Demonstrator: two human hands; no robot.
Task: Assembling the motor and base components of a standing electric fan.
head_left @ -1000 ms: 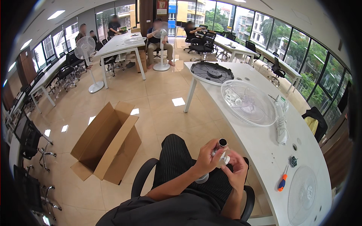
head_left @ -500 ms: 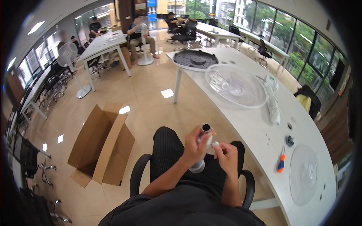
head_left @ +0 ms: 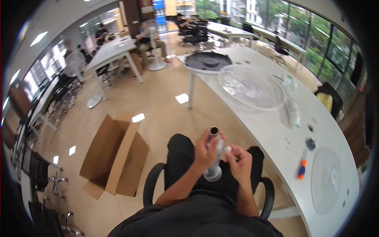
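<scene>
Open brown cardboard box (head_left: 114,158) on floor, left of chair. Left hand (head_left: 204,152) wrapped round a light grey plastic tube with a black open top (head_left: 214,155), held upright over the lap, forearm angled up from lower left. Right hand (head_left: 239,164) just beside the tube, fingertips pinching a small white part (head_left: 227,149) against its side. Orange-handled screwdriver (head_left: 302,169) on the white table (head_left: 272,130), right.

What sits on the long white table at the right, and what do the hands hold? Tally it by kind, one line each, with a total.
Clear round plastic fan guards: 2, one large, one near the table's end
Black round fan grille: 1
Orange-and-blue screwdriver: 1
Small dark round part: 1
White tube with grey base, held by left hand and right hand: 1
Total: 6
</scene>
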